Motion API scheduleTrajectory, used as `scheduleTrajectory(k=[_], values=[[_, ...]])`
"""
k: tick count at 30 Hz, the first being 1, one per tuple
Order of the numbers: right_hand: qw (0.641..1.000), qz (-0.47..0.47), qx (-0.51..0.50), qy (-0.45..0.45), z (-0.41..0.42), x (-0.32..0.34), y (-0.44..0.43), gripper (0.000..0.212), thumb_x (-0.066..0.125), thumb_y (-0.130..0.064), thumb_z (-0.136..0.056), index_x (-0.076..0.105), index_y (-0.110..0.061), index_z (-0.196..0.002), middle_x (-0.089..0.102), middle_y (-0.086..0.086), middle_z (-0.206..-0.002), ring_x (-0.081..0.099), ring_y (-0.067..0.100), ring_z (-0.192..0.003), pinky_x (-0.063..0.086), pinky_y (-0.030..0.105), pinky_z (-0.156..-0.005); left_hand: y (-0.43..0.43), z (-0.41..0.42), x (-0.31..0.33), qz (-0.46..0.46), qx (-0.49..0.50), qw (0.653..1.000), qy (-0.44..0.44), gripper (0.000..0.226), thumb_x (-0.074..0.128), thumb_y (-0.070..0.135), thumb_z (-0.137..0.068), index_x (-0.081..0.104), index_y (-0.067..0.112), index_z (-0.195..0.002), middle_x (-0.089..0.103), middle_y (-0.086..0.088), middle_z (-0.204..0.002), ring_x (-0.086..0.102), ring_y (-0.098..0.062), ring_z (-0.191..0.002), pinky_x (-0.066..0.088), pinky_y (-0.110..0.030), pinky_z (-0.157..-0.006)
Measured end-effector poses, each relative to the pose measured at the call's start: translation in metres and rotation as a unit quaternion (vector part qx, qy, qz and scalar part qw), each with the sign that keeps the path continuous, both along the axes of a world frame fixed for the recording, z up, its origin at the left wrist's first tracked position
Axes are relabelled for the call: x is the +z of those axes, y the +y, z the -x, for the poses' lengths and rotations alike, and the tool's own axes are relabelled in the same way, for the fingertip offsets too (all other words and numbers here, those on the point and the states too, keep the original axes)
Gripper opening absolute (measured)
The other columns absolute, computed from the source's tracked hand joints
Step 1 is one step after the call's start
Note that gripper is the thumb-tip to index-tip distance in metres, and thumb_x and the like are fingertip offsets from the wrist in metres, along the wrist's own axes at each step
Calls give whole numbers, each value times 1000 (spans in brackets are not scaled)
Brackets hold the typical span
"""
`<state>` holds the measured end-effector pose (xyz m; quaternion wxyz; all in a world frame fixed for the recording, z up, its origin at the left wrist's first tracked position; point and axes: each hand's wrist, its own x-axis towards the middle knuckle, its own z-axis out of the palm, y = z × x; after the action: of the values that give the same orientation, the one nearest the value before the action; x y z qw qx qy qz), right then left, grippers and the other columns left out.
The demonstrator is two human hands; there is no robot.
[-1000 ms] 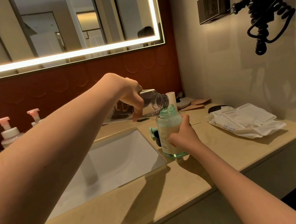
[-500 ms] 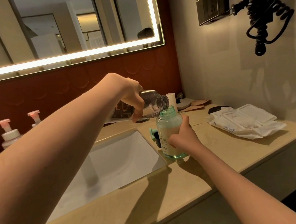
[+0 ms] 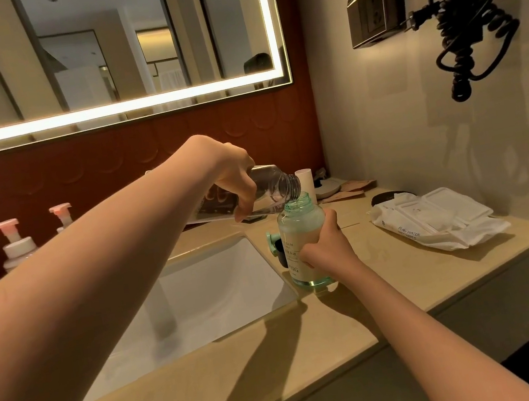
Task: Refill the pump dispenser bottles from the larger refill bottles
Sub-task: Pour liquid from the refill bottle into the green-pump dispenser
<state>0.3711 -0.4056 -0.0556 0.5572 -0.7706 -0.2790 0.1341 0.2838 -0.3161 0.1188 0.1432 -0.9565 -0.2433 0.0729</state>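
The dispenser bottle [image 3: 299,229] stands uncapped on the counter [image 3: 407,281] beside the sink [image 3: 202,297], with the right hand [image 3: 327,247] curled round it. The left hand [image 3: 231,174] grips a clear refill bottle [image 3: 279,184], tipped with its mouth at the open neck.

Clear refill bottle [image 3: 271,187] tipped over upright green dispenser bottle [image 3: 301,243].

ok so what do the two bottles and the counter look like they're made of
The clear refill bottle is see-through with glossy glints and a threaded neck, probably plastic. The green dispenser bottle is translucent, mint-tinted with a white printed label; plastic or glass, I cannot tell. The countertop is smooth beige with a soft sheen, likely polished stone or composite.
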Motion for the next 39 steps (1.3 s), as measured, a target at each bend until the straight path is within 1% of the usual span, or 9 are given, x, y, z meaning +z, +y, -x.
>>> scheduleTrajectory(k=[5, 8, 15, 19, 23, 26, 29, 32, 39], values=[[1000, -4, 2, 1, 0, 0, 0, 75, 56, 1, -75, 17, -24, -134, 38, 5, -134, 38, 26, -125, 40, 51, -101, -1, 0, 2, -2, 1, 1000, 5, 76, 79, 30, -67, 44, 14, -132, 51, 1, -83, 52, -16, -71, 52, -31, -70], [1000, -1, 2, 2, 0, 0, 0, 75, 56, 1, -75, 16, -24, -134, 38, 5, -134, 38, 27, -125, 40, 51, -101, -2, 0, 2, -3, 5, 1000, 3, 86, 79, 30, -67, 37, 13, -140, 52, 0, -86, 53, -17, -74, 53, -32, -72], [1000, -1, 2, 4, 1, 1, -1, 77, 57, 1, -74, 16, -24, -134, 38, 5, -134, 38, 27, -126, 40, 51, -101, -5, -3, 4, -13, 9, 1000, 7, 89, 78, 29, -68, 32, 14, -143, 48, 2, -82, 51, -17, -71, 54, -33, -75], [1000, -2, 3, 7, 1, 1, 0, 77, 57, 1, -75, 16, -25, -134, 37, 5, -136, 38, 27, -127, 40, 51, -102, -7, -4, 4, -25, 5, 1000, 9, 88, 78, 28, -70, 32, 12, -143, 48, 2, -80, 50, -16, -64, 52, -29, -68], [1000, 0, 4, 6, 1, 1, 0, 76, 57, 0, -75, 16, -25, -134, 37, 4, -136, 38, 27, -127, 40, 52, -101, -7, -5, 5, -29, 6, 999, 12, 87, 78, 27, -69, 34, 12, -142, 50, 0, -82, 51, -16, -65, 52, -27, -64], [1000, 1, 2, 1, 1, 0, -1, 75, 57, 0, -74, 17, -25, -133, 37, 4, -135, 38, 26, -126, 41, 52, -101, -7, -5, 5, -35, 8, 999, 17, 86, 78, 28, -69, 36, 13, -141, 52, -2, -89, 52, -15, -67, 52, -28, -67], [1000, 3, 3, -1, 1, 1, -1, 75, 58, -1, -75, 17, -26, -132, 37, 4, -135, 38, 26, -126, 41, 51, -101, -9, -6, 7, -47, 9, 999, 27, 79, 78, 29, -68, 43, 11, -136, 55, -4, -90, 54, -16, -70, 51, -26, -62], [1000, 2, 4, 1, 2, 1, 0, 75, 58, -1, -75, 16, -27, -132, 37, 4, -136, 38, 27, -127, 41, 52, -101, -11, -8, 8, -60, 14, 997, 35, 72, 78, 30, -67, 48, 12, -131, 57, -7, -100, 56, -17, -72, 49, -23, -55], [1000, 2, 2, -1, 1, 1, -1, 74, 58, -2, -76, 17, -25, -132, 38, 4, -136, 39, 27, -126, 40, 52, -101, -12, -10, 10, -74, 12, 996, 42, 72, 78, 29, -68, 47, 14, -131, 56, -7, -108, 55, -16, -72, 48, -22, -54]])
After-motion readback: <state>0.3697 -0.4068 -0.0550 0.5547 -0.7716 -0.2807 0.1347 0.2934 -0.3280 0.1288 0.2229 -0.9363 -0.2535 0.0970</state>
